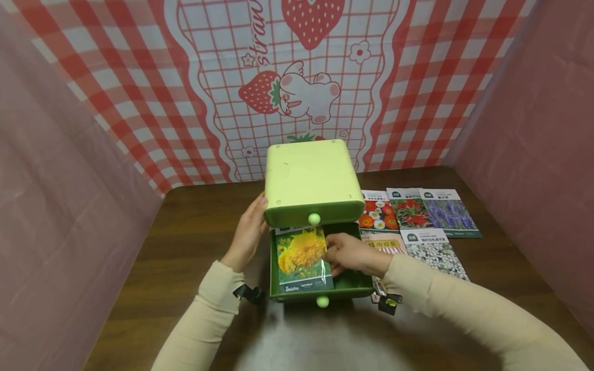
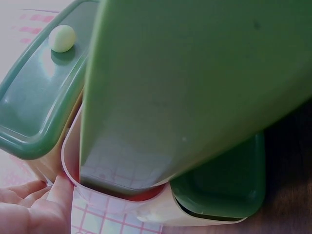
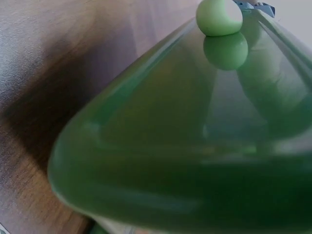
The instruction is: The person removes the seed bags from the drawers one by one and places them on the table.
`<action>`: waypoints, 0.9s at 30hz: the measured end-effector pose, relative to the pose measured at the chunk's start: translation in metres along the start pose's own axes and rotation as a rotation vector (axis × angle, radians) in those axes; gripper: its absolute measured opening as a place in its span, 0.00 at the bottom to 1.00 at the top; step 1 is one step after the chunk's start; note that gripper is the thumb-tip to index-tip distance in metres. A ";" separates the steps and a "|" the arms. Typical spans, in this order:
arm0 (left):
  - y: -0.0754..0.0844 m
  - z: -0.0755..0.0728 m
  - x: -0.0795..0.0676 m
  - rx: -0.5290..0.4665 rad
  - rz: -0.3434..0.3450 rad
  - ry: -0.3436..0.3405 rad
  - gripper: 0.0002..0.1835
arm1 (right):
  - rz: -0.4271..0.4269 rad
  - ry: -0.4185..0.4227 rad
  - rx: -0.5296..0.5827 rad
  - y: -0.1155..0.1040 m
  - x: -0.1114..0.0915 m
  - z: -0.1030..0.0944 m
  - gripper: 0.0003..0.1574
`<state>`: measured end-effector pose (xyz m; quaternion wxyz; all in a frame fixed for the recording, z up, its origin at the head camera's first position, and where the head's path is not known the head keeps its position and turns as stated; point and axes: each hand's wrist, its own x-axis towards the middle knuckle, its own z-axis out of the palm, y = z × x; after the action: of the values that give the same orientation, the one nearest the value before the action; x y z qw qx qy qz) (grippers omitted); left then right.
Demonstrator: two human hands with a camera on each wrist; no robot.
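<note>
A seed packet [image 1: 303, 252] with yellow flowers on it lies in the pulled-out green drawer [image 1: 343, 293] of a small pale yellow-green drawer cabinet [image 1: 313, 172]. Over the drawer, my right hand [image 1: 352, 252] pinches the packet's right edge between curled fingers and thumb. My left hand [image 1: 248, 232] rests against the cabinet's left side, its fingers fairly straight. Those fingers also appear in the left wrist view, touching the side below the top drawer front [image 2: 39, 97]. In the right wrist view the drawer front [image 3: 185, 136] hides my right hand.
Right of the cabinet lie several more seed packets, among them one with purple flowers [image 1: 450, 214] and one with white flowers [image 1: 436, 255]. A checked strawberry cloth [image 1: 223, 103] hangs behind the brown wooden table [image 1: 185, 257], with pink cloth on both sides.
</note>
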<state>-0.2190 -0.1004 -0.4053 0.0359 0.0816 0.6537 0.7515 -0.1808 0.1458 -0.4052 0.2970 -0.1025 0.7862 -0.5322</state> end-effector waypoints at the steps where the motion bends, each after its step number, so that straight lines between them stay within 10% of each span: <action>1: 0.000 0.000 0.000 0.002 -0.004 0.001 0.34 | 0.003 0.012 0.003 0.000 0.000 0.000 0.05; 27: 0.001 0.002 -0.001 -0.034 0.004 -0.002 0.31 | 0.059 0.010 0.079 -0.004 -0.028 -0.036 0.19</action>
<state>-0.2179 -0.0990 -0.4039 0.0363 0.0829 0.6407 0.7624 -0.1797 0.1856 -0.3823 0.3123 -0.0648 0.7688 -0.5542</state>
